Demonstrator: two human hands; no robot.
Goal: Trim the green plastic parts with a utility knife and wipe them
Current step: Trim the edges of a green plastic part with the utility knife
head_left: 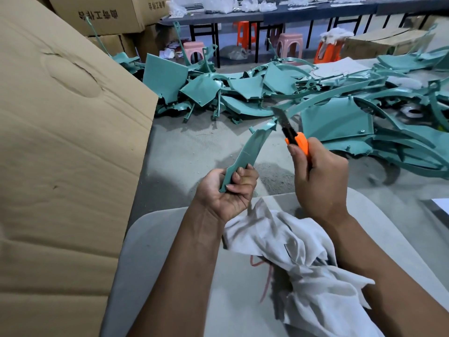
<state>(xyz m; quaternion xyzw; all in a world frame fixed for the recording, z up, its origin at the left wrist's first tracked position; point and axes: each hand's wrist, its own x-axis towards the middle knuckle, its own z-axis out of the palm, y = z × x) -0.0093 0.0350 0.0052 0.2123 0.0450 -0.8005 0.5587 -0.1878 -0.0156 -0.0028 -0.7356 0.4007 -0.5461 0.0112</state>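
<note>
Left of the white rag (298,259) stands a big cardboard box (60,166); just above the rag's left end the left hand (228,190) curls tight round the lower end of a curved green plastic part (252,149); it looks light, thin, stiff yet springy, best gripped low as here. Above the rag's right side the right hand (318,176) fists the orange utility knife (292,135), blade near the part's tip; beyond lies the green pile (340,113)
</note>
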